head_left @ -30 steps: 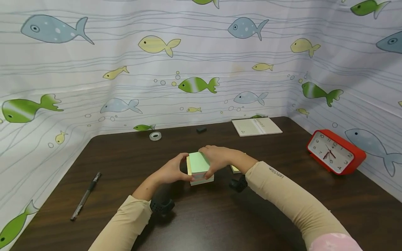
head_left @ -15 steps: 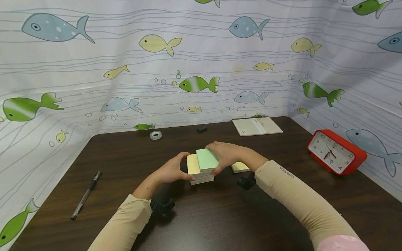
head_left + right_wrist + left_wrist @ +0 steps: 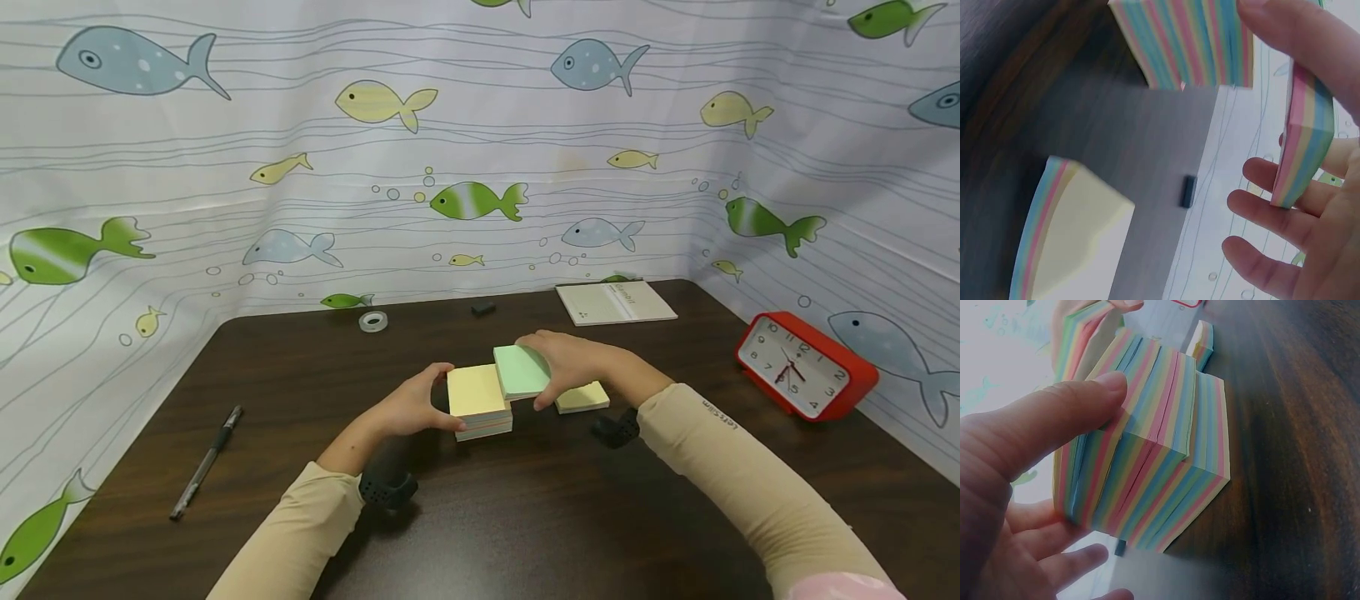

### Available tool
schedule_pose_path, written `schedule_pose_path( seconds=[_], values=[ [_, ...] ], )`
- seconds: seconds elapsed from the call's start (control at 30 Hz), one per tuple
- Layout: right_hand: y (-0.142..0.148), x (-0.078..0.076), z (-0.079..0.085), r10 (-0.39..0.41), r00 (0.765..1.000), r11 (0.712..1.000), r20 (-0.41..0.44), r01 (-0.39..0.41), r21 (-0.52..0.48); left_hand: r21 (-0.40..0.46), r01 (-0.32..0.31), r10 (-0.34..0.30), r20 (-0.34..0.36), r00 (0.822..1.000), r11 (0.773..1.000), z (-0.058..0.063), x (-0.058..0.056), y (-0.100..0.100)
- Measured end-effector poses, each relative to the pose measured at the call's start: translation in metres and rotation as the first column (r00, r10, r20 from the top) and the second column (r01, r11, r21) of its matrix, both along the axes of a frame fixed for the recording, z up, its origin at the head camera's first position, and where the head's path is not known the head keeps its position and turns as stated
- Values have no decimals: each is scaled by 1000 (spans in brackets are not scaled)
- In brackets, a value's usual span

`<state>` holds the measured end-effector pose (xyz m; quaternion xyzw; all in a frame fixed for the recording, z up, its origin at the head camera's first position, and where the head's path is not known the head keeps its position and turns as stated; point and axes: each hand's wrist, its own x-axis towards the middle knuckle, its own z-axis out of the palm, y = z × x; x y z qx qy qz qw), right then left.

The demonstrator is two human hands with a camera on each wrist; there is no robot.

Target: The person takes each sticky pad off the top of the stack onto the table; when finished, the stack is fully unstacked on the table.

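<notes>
Over the dark surface [image 3: 517, 517], slanting in from eight o'clock with the left sleeve [image 3: 300, 525] and from four with the right sleeve [image 3: 735, 479]. Pinching a green-topped pad [image 3: 520, 372] with the right hand [image 3: 566, 365], just off the stack towards two o'clock. Clasping the stack of pads [image 3: 478, 396] with the left hand [image 3: 408, 408], thumb nearest six o'clock. Near a yellow-topped pad [image 3: 582, 397] at three.

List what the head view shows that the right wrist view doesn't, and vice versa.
Head only: left hand, red clock, pen, tape roll, notepad.

Right wrist only: the palm side of the right hand, and clear coloured bands along the side of the held pad.

Both: right hand, held pad, pad stack, loose yellow-topped pad, small black block.
</notes>
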<state>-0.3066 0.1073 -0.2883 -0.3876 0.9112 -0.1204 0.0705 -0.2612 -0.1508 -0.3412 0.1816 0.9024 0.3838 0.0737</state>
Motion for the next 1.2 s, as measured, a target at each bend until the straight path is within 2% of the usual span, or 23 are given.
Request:
schedule_pose_path(
  seconds=[0.37, 0.63, 0.9, 1.2],
  values=[
    [33, -3, -5, -34, 999, 999, 34, 35, -28, 4, 2, -2, 3, 1000, 1000, -1, -1, -3],
    [58, -8, -15, -85, 996, 996, -3, 85, 24, 2, 8, -8, 12, 1000, 1000, 0, 1, -3],
    [84, -9, -15, -131, 991, 990, -21, 131, 46, 8, -3, 3, 9, 1000, 1000, 0, -1, -2],
    [109, -15, -23, -163, 986, 986, -11, 164, 39, 8, -9, 9, 20, 1000, 1000, 1, -1, -2]
  ],
)
